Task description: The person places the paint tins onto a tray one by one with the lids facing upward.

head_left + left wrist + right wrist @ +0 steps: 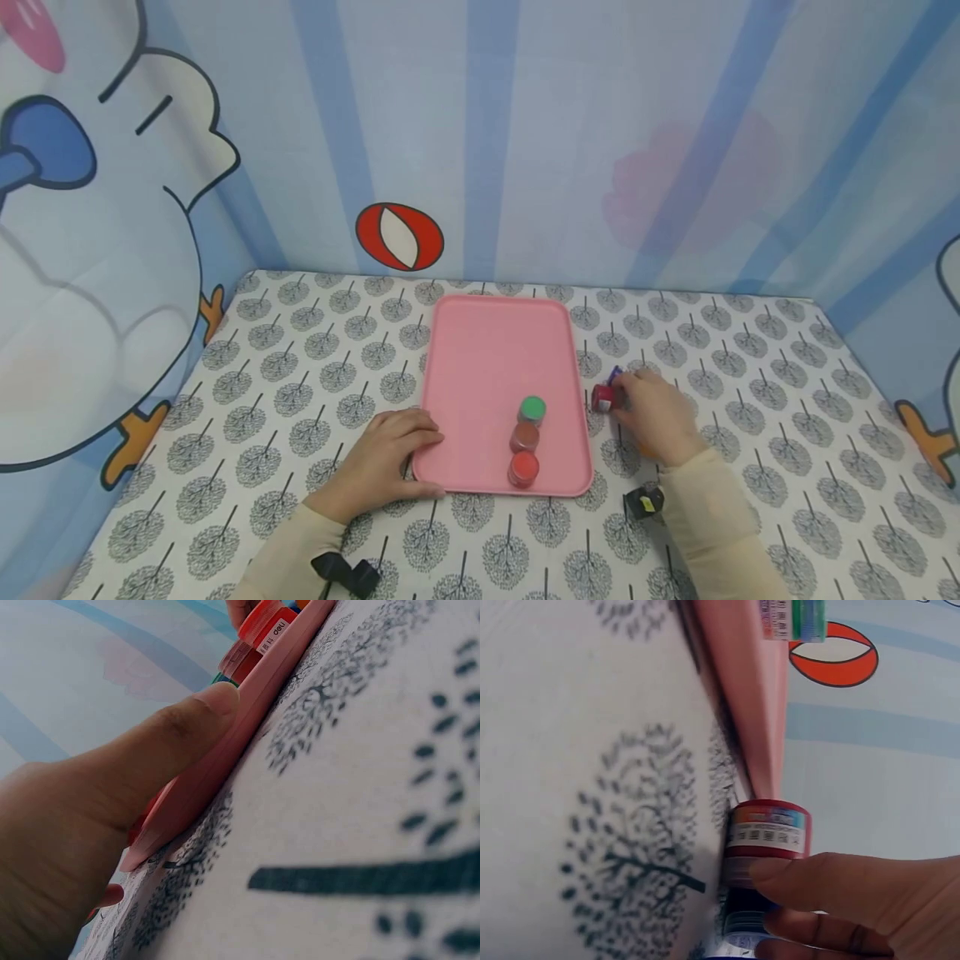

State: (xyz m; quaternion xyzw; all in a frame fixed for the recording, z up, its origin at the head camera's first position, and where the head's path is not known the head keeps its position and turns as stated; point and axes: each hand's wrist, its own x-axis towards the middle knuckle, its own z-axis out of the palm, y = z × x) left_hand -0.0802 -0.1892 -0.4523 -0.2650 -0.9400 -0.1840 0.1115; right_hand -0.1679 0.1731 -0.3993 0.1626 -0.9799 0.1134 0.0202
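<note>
My left hand (390, 458) rests at the front-left corner of the pink tray (487, 350), its fingers over the left rim and its thumb along the front edge. Right of the tray, my right hand (657, 412) pinches a dark red paint jar (769, 831); the jar lies on its side, thumb on its clear end. A dark blue jar (746, 921) lies against the same fingers, partly hidden by them. Inside the tray, jars with a green lid (532, 408), a brown lid (526, 437) and a red lid (523, 469) stand in a row near its right side.
A bit of orange (647, 451) shows under my right hand. Black wrist straps (345, 573) sit at both cuffs. The tree-patterned tablecloth (300, 367) meets a striped cartoon backdrop (555, 150) at the rear edge.
</note>
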